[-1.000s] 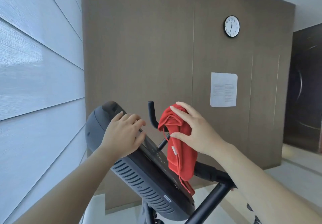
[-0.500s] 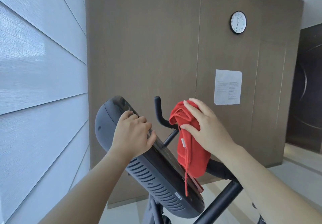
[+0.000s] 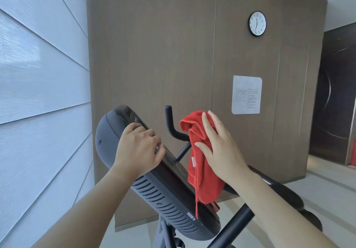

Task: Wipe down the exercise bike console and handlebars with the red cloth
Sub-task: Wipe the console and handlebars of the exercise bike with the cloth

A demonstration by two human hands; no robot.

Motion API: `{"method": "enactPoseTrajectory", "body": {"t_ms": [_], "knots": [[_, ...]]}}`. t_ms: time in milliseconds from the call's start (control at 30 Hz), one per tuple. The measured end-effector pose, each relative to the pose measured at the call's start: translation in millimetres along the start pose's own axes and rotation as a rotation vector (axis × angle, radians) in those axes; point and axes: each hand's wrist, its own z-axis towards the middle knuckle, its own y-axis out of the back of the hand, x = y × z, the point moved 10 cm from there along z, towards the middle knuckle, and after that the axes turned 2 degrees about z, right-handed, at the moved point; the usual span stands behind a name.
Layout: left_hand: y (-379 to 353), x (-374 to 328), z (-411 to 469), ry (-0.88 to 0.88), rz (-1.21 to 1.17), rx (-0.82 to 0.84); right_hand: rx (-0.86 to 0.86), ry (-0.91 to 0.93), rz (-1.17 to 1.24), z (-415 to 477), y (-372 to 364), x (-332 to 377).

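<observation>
a: where is the red cloth (image 3: 200,182) to be found?
b: it is draped over the right side of the console (image 3: 169,197), bunched at the top and left hanging past the lower edge of the dark display face. a small white tag is seen on its left fold.

a: how is it held there?
b: it is pressed by the right hand (image 3: 219,151), which is laid flat on it. the fingers are kept straight and close together, pointed upward, and the thumb is spread to the left across the fabric. nothing is pinched.

a: and the left hand (image 3: 138,149)?
b: the console's upper left edge is gripped by it. the fingers are curled over the rim onto the display face.

a: how is the console set?
b: it is tilted, with its vented grey back turned down and to the left. a black handlebar (image 3: 170,124) is seen rising just behind it, between the two hands, and its bend is met by the cloth's bunched top. a black frame tube (image 3: 233,224) is seen below the right forearm.

a: what is seen behind?
b: a brown panelled wall (image 3: 154,54), on which a round clock (image 3: 257,23) and a sheet of paper (image 3: 247,97) are hung.
</observation>
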Motion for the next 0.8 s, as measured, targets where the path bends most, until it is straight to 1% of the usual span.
{"method": "enactPoseTrajectory", "body": {"t_ms": [167, 333, 500, 700, 800], "knots": [[6, -1, 1, 0.005, 0.005, -0.016, 0.020, -0.007, -0.068, -22, -8, -11], [9, -2, 2, 0.021, 0.032, 0.000, -0.019, -0.022, 0.024, -10, -11, -11], [9, -4, 1, 0.023, 0.033, 0.017, -0.028, 0.008, 0.035, -23, -14, -14], [5, -3, 0, 0.031, 0.066, 0.072, -0.076, -0.017, 0.188, -7, -7, -16], [5, -2, 1, 0.035, 0.062, 0.056, -0.116, -0.041, 0.173, 0, -7, -15]]}}
